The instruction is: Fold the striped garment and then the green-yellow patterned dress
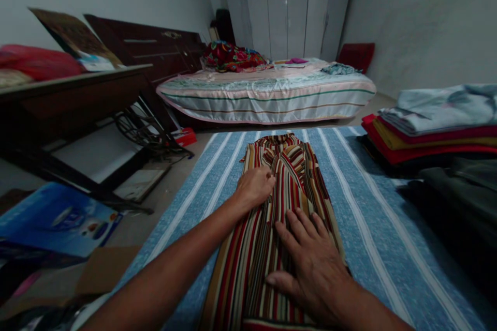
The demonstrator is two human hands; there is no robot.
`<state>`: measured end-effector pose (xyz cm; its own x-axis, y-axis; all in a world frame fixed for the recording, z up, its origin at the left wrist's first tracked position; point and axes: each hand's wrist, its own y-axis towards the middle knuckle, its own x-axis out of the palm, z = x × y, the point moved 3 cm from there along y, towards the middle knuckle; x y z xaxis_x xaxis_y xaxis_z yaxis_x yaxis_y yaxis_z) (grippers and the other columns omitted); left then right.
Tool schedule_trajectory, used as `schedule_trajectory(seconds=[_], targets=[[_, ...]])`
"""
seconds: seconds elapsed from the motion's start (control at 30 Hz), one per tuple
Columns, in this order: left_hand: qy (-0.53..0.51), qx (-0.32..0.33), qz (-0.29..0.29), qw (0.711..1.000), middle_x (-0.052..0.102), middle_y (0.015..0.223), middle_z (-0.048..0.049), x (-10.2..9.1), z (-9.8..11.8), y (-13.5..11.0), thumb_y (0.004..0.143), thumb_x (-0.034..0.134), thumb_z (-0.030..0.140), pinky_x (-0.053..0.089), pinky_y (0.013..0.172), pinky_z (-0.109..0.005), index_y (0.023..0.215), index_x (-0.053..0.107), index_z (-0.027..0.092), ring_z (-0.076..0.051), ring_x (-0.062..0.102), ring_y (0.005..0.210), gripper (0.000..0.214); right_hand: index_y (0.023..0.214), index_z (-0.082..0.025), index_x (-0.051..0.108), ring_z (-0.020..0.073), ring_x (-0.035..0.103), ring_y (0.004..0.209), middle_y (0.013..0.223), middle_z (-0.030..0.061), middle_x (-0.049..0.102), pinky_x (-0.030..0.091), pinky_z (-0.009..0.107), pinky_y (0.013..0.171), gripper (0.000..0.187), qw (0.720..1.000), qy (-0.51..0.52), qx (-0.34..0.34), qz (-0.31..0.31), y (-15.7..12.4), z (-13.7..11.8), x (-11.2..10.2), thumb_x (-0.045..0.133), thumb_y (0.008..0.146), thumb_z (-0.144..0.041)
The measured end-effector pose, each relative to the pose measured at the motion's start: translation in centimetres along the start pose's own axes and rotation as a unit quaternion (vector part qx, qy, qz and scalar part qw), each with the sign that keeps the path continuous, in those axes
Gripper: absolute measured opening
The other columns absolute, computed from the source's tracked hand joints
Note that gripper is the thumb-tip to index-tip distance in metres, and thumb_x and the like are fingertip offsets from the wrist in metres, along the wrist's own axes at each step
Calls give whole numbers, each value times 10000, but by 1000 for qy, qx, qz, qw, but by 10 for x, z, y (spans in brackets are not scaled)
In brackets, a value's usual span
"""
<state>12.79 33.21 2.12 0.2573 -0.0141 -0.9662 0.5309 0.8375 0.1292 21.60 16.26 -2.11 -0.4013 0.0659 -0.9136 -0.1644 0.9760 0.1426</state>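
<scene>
- Clearly, the striped garment [285, 194] lay lengthwise on the blue cover [373, 207], in the middle of my view, with its narrower end to the far side; the near end ran out of the picture, so I could not judge it.
- The left hand [256, 186] rested on the left side of the garment, with the fingers bent inward; I could not tell whether it was fully closed or gripped some cloth. If it did pinch there, a pull could, I judged, make a crease.
- The right hand [314, 258] was open, its fingers spread on the garment, nearer than the left. Too much pressure with a sideways push could bunch the cloth, or drag the cover with it.
- On the right stood the folded pile [435, 134], and nearer, the dark clothes [458, 201]. A wide swing of the right hand could, in my opinion, disturb them, because the layers were only laid one over another.
</scene>
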Motion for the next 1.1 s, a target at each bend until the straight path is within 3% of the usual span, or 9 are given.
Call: schedule_trajectory(seconds=[0.1, 0.23, 0.3, 0.47, 0.67, 0.83, 1.1], targets=[[-176, -95, -87, 976, 576, 558, 13, 2, -11, -45, 768, 545, 287, 366, 499, -233, 661, 557, 187, -135, 550, 530, 148, 1366, -185, 464, 344, 298, 1341, 1436, 150, 384, 241, 565, 1087, 702, 1000, 3, 10, 11, 5, 6, -7, 479, 836, -645], [-370, -220, -143, 891, 491, 470, 68, 15, -12, -83, 713, 572, 341, 306, 403, -198, 695, 476, 203, -102, 483, 412, 169, 1325, -123, 501, 323, 361, 1312, 1402, 171, 430, 318, 516, 1067, 561, 999, -5, 1, 44, 12, 18, -9, 540, 869, -447], [-412, -247, -146, 865, 472, 462, 85, 18, -8, -88, 671, 610, 371, 280, 378, -185, 707, 462, 205, -86, 450, 377, 225, 1323, -106, 496, 308, 372, 1308, 1396, 177, 436, 342, 491, 1059, 534, 998, -3, -11, 57, 14, 24, -7, 530, 877, -398], [-455, -254, -147, 840, 425, 431, 93, 14, -1, -85, 571, 652, 329, 235, 368, -177, 599, 445, 191, -50, 376, 339, 250, 1349, -112, 461, 303, 332, 1332, 1410, 178, 416, 326, 508, 1065, 580, 998, -8, -26, 60, 15, 32, 0, 546, 861, -413], [-568, -296, -145, 754, 537, 576, 59, 8, -4, -93, 533, 697, 398, 413, 486, -203, 631, 418, 197, -91, 523, 520, 358, 1368, -125, 439, 315, 298, 1347, 1438, 174, 376, 299, 507, 1078, 615, 997, -34, -26, 61, 15, 26, -3, 573, 843, -415], [-526, -303, -193, 771, 471, 504, 79, 10, -2, -102, 569, 687, 472, 225, 384, -182, 642, 429, 201, -62, 399, 400, 382, 1381, -117, 424, 335, 287, 1348, 1434, 188, 376, 303, 524, 1068, 670, 998, -40, -12, 42, 14, 27, 2, 559, 847, -499], [-508, -231, -233, 797, 467, 494, 64, 4, 4, -108, 523, 718, 357, 255, 474, -213, 551, 451, 184, -73, 390, 467, 319, 1393, -138, 413, 331, 270, 1356, 1435, 185, 375, 291, 525, 1066, 695, 998, -46, -15, 45, 11, 31, 6, 472, 870, -593]])
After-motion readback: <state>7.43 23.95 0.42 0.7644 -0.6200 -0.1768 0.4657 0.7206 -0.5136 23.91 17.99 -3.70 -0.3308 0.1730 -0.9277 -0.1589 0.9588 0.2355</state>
